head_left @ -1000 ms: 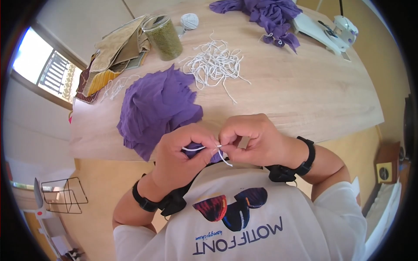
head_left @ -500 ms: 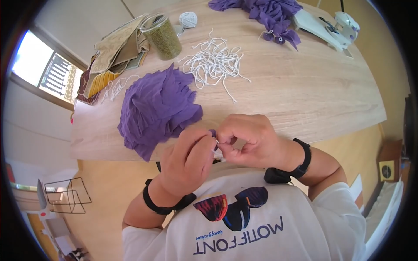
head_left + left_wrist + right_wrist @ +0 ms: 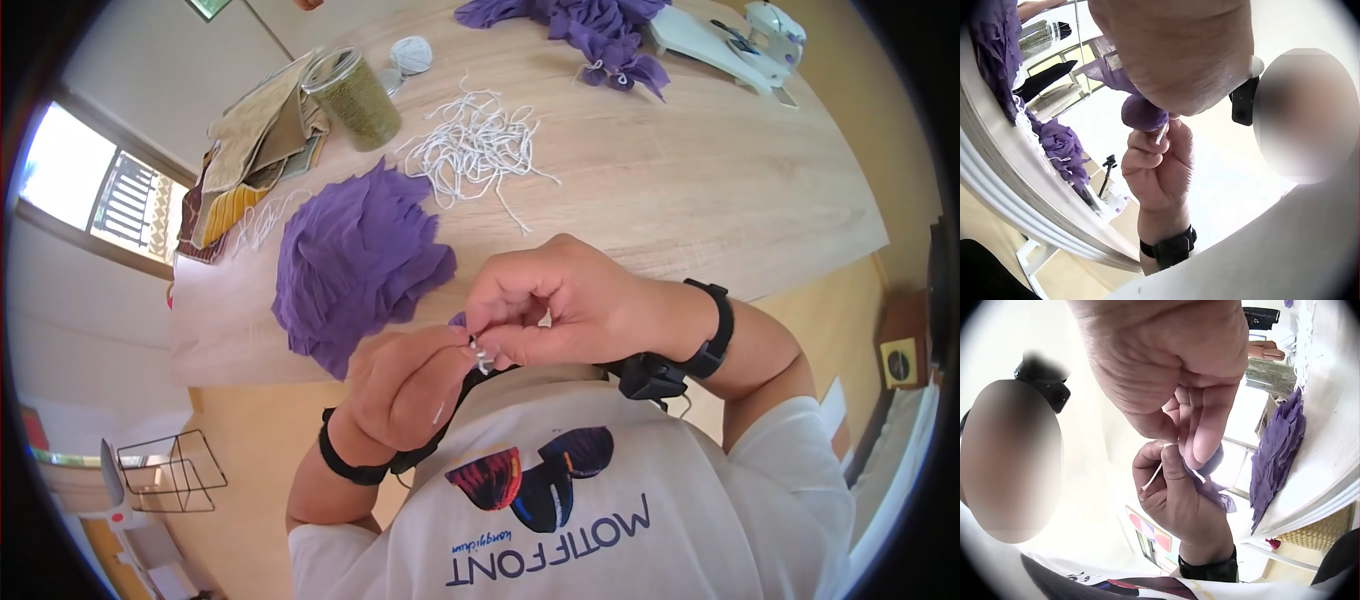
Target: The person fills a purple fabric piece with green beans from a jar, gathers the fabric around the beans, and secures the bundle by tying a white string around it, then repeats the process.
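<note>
My left hand (image 3: 410, 385) and right hand (image 3: 565, 300) meet fingertip to fingertip at the table's front edge. Between them is a short white string (image 3: 482, 357), pinched by both. In the left wrist view a rounded purple bundle of cloth (image 3: 1144, 113) bulges beside the right fingertips. The right wrist view shows a string end (image 3: 1152, 477) lying across the left hand (image 3: 1179, 500), and thin purple cloth (image 3: 1217, 497) hanging from that hand's grip. Whether the string is knotted cannot be told. Just behind the left hand lies a purple cloth pile (image 3: 355, 260).
Loose white strings (image 3: 475, 150) lie behind the pile. At the back left stand a jar of green grains (image 3: 355, 105), a string ball (image 3: 411, 55) and folded fabrics (image 3: 262, 125). More purple cloth (image 3: 600, 40) and a small white sewing machine (image 3: 770, 45) are at the back right.
Both hands have shifted slightly left in the head view. The left hand has turned so its back covers the string once stretched across its fingers. The table scene has tilted a little.
</note>
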Available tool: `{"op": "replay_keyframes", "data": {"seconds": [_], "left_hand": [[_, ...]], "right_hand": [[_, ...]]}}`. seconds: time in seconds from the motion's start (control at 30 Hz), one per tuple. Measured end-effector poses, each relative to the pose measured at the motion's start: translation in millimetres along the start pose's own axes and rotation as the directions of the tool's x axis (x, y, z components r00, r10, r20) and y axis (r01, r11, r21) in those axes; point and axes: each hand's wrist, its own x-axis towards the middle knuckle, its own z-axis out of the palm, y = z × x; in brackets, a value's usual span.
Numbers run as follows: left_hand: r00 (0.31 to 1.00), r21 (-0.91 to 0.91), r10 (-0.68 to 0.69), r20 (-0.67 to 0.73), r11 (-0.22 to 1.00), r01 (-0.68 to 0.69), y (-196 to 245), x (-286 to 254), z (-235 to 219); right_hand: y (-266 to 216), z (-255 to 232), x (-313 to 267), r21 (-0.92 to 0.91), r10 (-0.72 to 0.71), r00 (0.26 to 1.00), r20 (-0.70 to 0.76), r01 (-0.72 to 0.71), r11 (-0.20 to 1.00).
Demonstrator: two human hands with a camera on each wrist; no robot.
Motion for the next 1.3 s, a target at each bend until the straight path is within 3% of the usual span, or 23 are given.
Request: {"op": "replay_keyframes", "data": {"seconds": [0.27,0.37,0.53,0.63,0.73,0.87,0.97,1.0,1.07,1.13,1.2,1.3], "left_hand": [[0.998,-0.094,-0.047,0.036,0.994,0.05,2.6,5.8,-7.2],[0.995,-0.201,-0.064,-0.079,0.978,0.046,-2.7,4.4,-0.6],[0.996,-0.077,-0.052,-0.068,0.996,0.046,-5.0,13.9,-10.0],[0.999,0.027,-0.028,-0.019,0.999,0.029,-11.3,12.2,-15.4],[0.999,0.089,-0.031,-0.031,0.995,0.034,-20.9,11.8,-10.3],[0.994,0.108,-0.089,-0.056,0.99,0.094,-24.9,19.1,-10.0],[0.979,-0.302,-0.196,-0.047,0.937,0.173,-31.5,25.2,0.1],[0.946,-0.5,-0.323,0.031,0.814,0.294,-30.3,25.9,3.4],[0.835,-0.774,-0.485,0.258,0.413,0.479,-25.8,26.5,11.1],[0.805,-0.724,-0.52,0.285,0.433,0.536,-31.3,32.4,18.5],[0.778,-0.66,-0.546,0.312,0.464,0.59,-37.9,37.7,22.7],[0.81,-0.61,-0.535,0.24,0.566,0.555,-44.4,43.3,30.1]], "right_hand": [[-9.2,-4.7,7.6,-0.205,-0.075,0.994,0.082,0.091,0.975],[-11.2,-2.1,11.1,-0.227,-0.077,0.994,0.082,0.094,0.969],[-7.2,0.9,10.0,-0.357,-0.178,0.983,-0.041,0.152,0.922],[-3.2,-4.1,5.8,-0.448,-0.168,0.983,-0.076,0.116,0.886],[-2.2,-7.2,6.3,-0.447,-0.12,0.984,-0.131,0.05,0.893],[15.1,-10.7,9.4,-0.217,-0.006,0.966,-0.259,-0.052,0.975],[24.6,-13.5,12.0,-0.247,-0.022,0.961,-0.275,-0.048,0.968],[23.9,-14.4,13.7,-0.301,-0.046,0.959,-0.279,-0.042,0.953],[18.1,-18.1,17.7,-0.449,-0.094,0.96,-0.262,-0.035,0.893],[7.2,-20.9,19.7,-0.618,-0.127,0.968,-0.218,-0.036,0.785],[6.2,-24.5,22.5,-0.743,-0.26,0.95,-0.171,0.049,0.668],[9.3,-30.8,25.7,-0.826,-0.355,0.921,-0.157,0.074,0.559]]}}
